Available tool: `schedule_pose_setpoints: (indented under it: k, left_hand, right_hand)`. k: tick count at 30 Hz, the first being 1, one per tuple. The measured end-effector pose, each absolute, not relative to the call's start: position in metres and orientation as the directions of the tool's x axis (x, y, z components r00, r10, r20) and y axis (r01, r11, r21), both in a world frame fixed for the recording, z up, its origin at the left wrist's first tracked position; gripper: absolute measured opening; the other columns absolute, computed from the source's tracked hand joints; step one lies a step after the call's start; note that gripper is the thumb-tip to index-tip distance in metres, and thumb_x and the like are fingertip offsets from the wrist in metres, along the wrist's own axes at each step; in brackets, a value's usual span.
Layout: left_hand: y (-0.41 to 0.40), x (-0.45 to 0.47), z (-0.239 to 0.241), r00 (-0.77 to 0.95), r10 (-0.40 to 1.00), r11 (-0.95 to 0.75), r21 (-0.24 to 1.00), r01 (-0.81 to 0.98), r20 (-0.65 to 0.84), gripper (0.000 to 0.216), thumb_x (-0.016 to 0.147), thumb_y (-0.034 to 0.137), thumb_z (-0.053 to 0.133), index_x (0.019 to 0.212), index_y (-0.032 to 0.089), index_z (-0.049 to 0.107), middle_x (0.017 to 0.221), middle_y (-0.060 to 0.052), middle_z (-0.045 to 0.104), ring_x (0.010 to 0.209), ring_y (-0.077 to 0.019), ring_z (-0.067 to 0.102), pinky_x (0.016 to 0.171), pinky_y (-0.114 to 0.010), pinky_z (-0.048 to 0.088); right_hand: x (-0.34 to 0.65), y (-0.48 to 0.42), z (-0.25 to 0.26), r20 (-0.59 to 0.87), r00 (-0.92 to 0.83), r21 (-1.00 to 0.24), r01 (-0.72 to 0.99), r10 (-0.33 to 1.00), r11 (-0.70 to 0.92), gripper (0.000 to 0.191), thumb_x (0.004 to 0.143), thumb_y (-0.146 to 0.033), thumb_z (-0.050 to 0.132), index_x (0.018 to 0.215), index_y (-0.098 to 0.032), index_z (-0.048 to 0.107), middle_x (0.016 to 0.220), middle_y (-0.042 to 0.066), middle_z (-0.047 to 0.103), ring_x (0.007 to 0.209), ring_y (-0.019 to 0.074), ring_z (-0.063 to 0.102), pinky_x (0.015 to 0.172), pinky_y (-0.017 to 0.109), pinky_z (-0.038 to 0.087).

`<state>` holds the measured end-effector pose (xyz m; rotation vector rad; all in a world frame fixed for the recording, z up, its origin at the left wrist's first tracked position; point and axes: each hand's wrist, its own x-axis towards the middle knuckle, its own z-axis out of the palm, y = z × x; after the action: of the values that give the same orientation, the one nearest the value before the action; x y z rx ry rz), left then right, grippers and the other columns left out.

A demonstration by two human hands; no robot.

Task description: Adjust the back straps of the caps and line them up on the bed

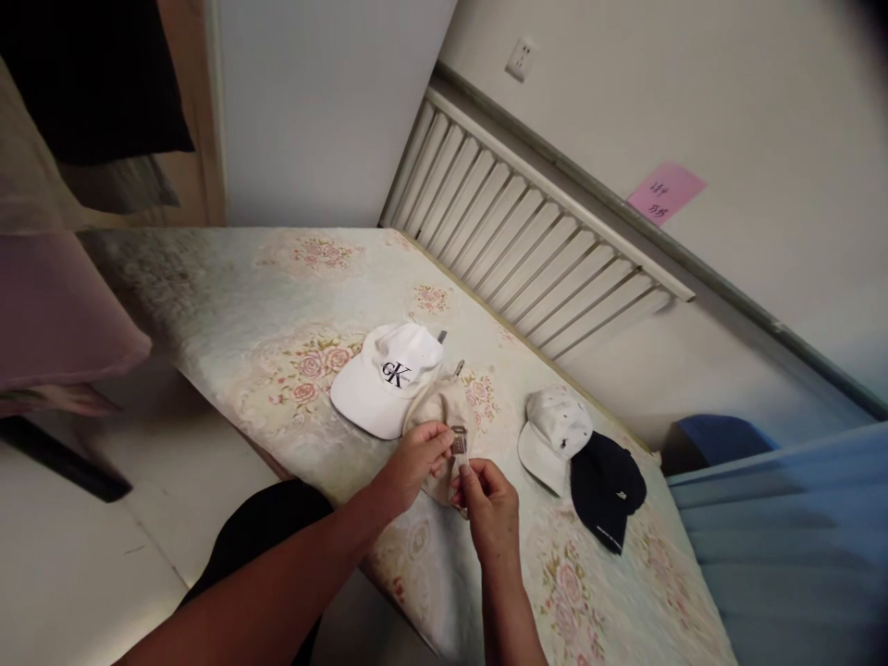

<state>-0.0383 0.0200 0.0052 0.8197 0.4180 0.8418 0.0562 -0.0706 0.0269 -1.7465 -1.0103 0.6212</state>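
A beige cap (442, 400) lies on the flowered tablecloth near its front edge, partly hidden by my hands. My left hand (416, 462) is closed, pinching the metal buckle (459, 442) at the back of this cap. Just below the buckle, my right hand (491, 509) pinches the cap's strap between thumb and fingers. Touching the beige cap on its left is a white cap (399, 370) with dark letters on its front. To the right, a second white cap (559, 430) with a small dark emblem rests against a dark navy cap (602, 481).
The flowered tablecloth (375, 277) covers the table. A white radiator (513, 222) runs along the wall behind it. Blue fabric (783, 518) hangs at the right, and a pink cloth-covered item (62, 314) stands at the left. A pink note (667, 192) is on the wall.
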Motion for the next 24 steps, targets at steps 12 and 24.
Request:
schedule_pose_setpoints:
  k: [12,24]
  left_hand:
    - [0.02,-0.0376,0.003,0.611,0.792,0.388,0.771,-0.504,0.001,0.028,0.076,0.04,0.06,0.07,0.016,0.048,0.056,0.008,0.041,0.043,-0.0028,0.033,0.044,-0.019,0.024]
    - [0.0197,-0.0384,0.0046,0.626,0.78,0.413,0.751,-0.515,0.0,0.03,0.075,0.04,0.062,0.068,0.016,0.047,0.053,0.008,0.041,0.043,-0.0029,0.033,0.043,-0.018,0.024]
  right_hand:
    - [0.0553,-0.0696,0.0272,0.065,0.512,-0.909,0.384,0.857,-0.161,0.024,0.082,-0.043,0.056,0.072,-0.022,0.061,0.059,-0.002,0.057,0.053,0.0129,0.05,0.053,0.025,0.039]
    - [0.0521,-0.0711,0.0284,0.117,0.523,-0.885,0.441,0.845,-0.15,0.024,0.084,-0.042,0.053,0.077,-0.021,0.063,0.061,-0.002,0.059,0.056,0.0136,0.052,0.055,0.025,0.041]
